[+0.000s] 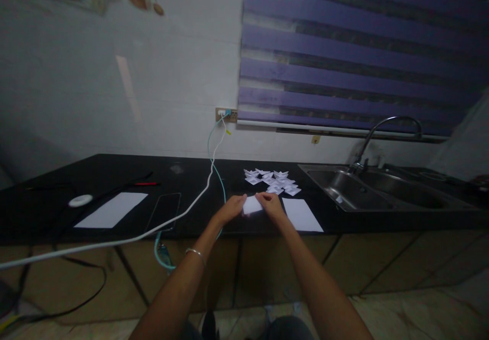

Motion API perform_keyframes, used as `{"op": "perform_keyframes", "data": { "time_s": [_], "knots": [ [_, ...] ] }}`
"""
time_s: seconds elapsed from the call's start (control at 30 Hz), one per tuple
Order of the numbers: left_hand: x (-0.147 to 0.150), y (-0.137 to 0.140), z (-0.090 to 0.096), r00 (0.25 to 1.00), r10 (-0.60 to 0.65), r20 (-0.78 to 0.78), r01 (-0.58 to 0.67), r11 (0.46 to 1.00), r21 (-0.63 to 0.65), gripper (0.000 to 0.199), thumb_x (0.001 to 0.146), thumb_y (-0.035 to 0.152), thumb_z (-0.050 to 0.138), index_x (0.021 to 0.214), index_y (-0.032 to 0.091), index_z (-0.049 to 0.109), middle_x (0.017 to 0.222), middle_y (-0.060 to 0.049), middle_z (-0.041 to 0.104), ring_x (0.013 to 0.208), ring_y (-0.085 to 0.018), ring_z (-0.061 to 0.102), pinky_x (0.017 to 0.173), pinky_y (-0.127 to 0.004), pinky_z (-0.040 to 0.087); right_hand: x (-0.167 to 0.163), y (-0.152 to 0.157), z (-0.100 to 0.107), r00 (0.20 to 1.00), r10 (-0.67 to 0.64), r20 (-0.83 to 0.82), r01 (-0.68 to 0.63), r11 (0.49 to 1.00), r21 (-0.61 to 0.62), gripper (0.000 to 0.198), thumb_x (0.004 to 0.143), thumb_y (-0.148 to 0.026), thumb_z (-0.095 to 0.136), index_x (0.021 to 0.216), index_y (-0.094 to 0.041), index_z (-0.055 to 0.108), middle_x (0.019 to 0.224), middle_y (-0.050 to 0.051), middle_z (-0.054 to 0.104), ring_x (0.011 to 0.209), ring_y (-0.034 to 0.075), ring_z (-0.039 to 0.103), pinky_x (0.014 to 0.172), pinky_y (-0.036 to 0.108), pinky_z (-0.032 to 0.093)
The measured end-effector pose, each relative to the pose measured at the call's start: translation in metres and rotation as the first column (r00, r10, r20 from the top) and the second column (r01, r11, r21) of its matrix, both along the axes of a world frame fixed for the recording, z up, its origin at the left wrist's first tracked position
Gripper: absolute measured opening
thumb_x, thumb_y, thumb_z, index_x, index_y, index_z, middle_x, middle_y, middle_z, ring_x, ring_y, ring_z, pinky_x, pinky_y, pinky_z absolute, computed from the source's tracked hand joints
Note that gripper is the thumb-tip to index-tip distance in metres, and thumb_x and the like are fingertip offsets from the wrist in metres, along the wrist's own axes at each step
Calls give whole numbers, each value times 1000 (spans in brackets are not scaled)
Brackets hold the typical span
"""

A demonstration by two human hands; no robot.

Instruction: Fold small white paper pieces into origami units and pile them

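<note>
A small piece of white paper [252, 205] is held between my two hands, just above the front part of the black counter. My left hand [233, 208] grips its left edge, thumb on top. On the other side, my right hand [272, 205] pinches the right edge with thumb and fingers. Whether the piece is folded is too blurred to tell. Beyond my hands lies a group of several folded white paper boats [280, 181]. A stack or sheet of white paper [302, 214] rests right beside my right hand.
A steel double sink [340, 189] with a curved faucet [367, 141] is on the right. White and teal cables [208, 182] run from a wall socket [226, 114] across the counter. To the left are a phone-like dark slab [165, 210], white paper [112, 210], a white disc [80, 201] and a red pen-like stick [147, 184].
</note>
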State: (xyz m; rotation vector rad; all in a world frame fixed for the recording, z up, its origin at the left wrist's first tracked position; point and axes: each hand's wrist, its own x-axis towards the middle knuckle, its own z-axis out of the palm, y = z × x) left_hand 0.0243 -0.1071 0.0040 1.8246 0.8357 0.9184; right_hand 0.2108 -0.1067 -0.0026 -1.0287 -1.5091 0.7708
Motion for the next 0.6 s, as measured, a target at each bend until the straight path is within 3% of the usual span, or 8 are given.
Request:
{"op": "perform_keyframes", "data": {
  "time_s": [0.1, 0.27, 0.37, 0.43, 0.5, 0.6],
  "knots": [
    [1, -1, 0, 998, 5, -66, -1, 998, 59, 73, 89, 65, 24, 64, 10, 65, 52, -6, 62, 45, -12, 53, 55, -25, 42, 0, 2, -2, 1000, -11, 24, 10, 1000, 16, 32, 77, -44, 62, 76, -14, 73, 69, 5, 69, 62, 17, 57, 57, 27, 41],
    [1, -6, 3, 988, 10, -154, 0, 998, 64, 81, 90, 63, 16, 45, 12, 59, 41, -7, 55, 38, -11, 50, 57, -24, 44, 2, 6, -6, 1000, -14, 21, 13, 1000, 26, 33, 77, -45, 62, 77, -15, 74, 73, 5, 69, 66, 18, 58, 61, 28, 43],
    [0, -9, 7, 989, 26, -147, -17, 998, 64, 82, 90, 63, 16, 43, 12, 59, 40, -7, 55, 38, -12, 52, 61, -25, 46, 1, 4, -4, 1000, 7, -27, -7, 1000, -6, 32, 75, -45, 65, 81, -15, 73, 79, 6, 70, 73, 20, 60, 67, 31, 45],
    [-1, -11, 11, 992, 68, -108, -63, 997, 52, 80, 90, 63, 17, 45, 12, 60, 42, -7, 57, 41, -13, 55, 63, -26, 47, -1, 2, -1, 993, 46, -108, -49, 998, -30, 35, 72, -43, 69, 95, -17, 72, 91, 7, 70, 82, 21, 62, 72, 32, 47],
    [-1, -13, 15, 993, 104, -58, -102, 994, 40, 80, 90, 62, 16, 47, 12, 61, 44, -8, 59, 44, -14, 57, 65, -27, 48, -2, -2, 3, 980, 118, -163, -125, 992, -33, 50, 69, -40, 73, 114, -23, 64, 111, 8, 65, 97, 23, 61, 79, 33, 48],
    [0, -14, 19, 992, 125, -2, -125, 992, 6, 78, 90, 62, 17, 53, 11, 63, 47, -8, 61, 47, -15, 59, 66, -29, 48, -4, -7, 7, 969, 214, -126, -216, 976, -6, 74, 63, -34, 78, 132, -31, 49, 134, 6, 51, 120, 24, 50, 90, 34, 45]
  ]
}}
